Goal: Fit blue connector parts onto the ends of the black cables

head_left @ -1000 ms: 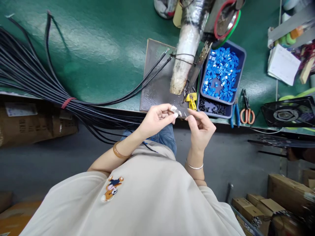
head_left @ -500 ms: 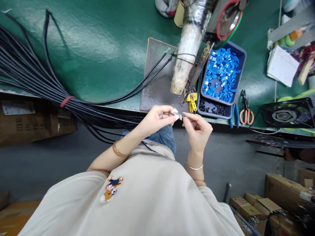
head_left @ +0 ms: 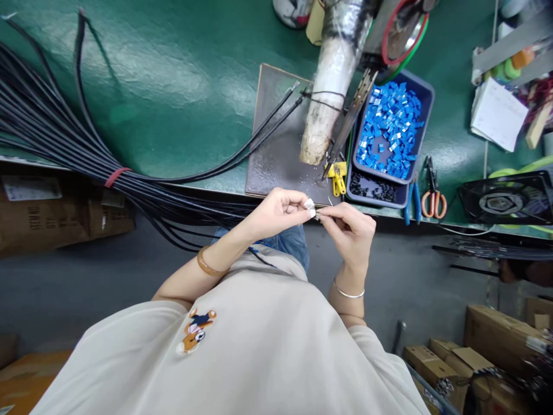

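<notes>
My left hand (head_left: 276, 212) is pinched shut on the end of a black cable, at the front edge of the green bench. My right hand (head_left: 352, 227) meets it fingertip to fingertip, pinched on a thin wire end (head_left: 318, 214) that sticks out of the cable. The cable runs back under my left wrist to a bundle of black cables (head_left: 64, 144) tied with a red band. Two more black cables (head_left: 259, 135) lie across a dark mat (head_left: 276, 150) just beyond my hands.
A wrapped white cylinder (head_left: 328, 92) on a fixture hangs over the mat. To its right stand a bin of blue parts (head_left: 389, 129), a tray of black parts (head_left: 371, 187), a yellow clip (head_left: 337, 176), and orange-handled scissors (head_left: 432, 193). Cardboard boxes (head_left: 496, 346) sit on the floor.
My right hand has moved left until its fingertips touch my left hand's. Both hands have dropped slightly toward my body.
</notes>
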`<act>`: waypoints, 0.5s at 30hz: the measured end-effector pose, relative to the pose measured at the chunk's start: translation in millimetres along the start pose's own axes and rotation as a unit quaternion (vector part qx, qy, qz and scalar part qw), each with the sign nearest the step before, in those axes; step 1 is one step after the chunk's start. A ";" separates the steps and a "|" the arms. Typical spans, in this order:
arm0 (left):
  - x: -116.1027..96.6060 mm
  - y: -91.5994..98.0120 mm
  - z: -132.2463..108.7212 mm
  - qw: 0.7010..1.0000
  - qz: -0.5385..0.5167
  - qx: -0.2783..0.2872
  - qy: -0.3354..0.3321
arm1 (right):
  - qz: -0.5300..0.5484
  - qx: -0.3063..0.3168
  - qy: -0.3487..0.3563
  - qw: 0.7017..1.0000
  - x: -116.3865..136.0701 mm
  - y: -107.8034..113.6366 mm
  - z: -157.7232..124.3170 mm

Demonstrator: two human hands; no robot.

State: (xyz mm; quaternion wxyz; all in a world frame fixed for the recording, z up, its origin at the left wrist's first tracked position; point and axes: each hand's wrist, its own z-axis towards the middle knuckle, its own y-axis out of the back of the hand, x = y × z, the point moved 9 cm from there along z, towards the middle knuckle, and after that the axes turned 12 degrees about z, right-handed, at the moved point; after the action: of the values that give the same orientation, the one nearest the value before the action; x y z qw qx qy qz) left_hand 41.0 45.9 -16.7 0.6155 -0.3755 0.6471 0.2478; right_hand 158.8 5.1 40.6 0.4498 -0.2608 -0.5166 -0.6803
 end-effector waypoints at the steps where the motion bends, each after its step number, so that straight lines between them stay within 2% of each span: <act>1: 0.3 -0.3 -0.1 1.000 0.002 0.004 0.000 | 0.002 0.008 -0.017 1.000 -2.8 0.2 -0.3; 4: 1.3 -4.1 -0.8 0.999 0.008 0.037 -0.003 | 0.068 0.057 -0.120 0.989 -21.1 -4.9 -1.9; 6: 1.7 -9.1 -1.9 0.997 0.013 0.071 -0.008 | 0.136 0.106 -0.190 0.966 -32.5 -14.3 -5.0; 8: 3.4 -11.4 -2.8 0.996 0.018 0.088 -0.004 | 0.173 0.125 -0.227 0.950 -37.5 -19.8 -6.9; 11: 5.8 -7.6 -3.1 0.997 0.013 0.081 0.009 | 0.148 0.067 -0.206 0.965 -31.9 -7.6 -6.0; 13: 3.0 -3.6 -3.1 0.996 0.011 0.083 0.005 | 0.118 0.003 -0.148 0.982 -15.5 12.2 -6.1; 15: -5.4 -3.6 -3.7 0.993 0.034 0.116 -0.020 | 0.098 -0.050 -0.090 0.990 4.8 36.7 -8.2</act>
State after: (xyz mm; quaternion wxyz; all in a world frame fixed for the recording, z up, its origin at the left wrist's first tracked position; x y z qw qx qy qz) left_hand 41.3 41.8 -10.5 0.6592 -0.2747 0.6709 0.1996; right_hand 189.8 -6.6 59.0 0.4527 -0.3924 -0.4920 -0.6317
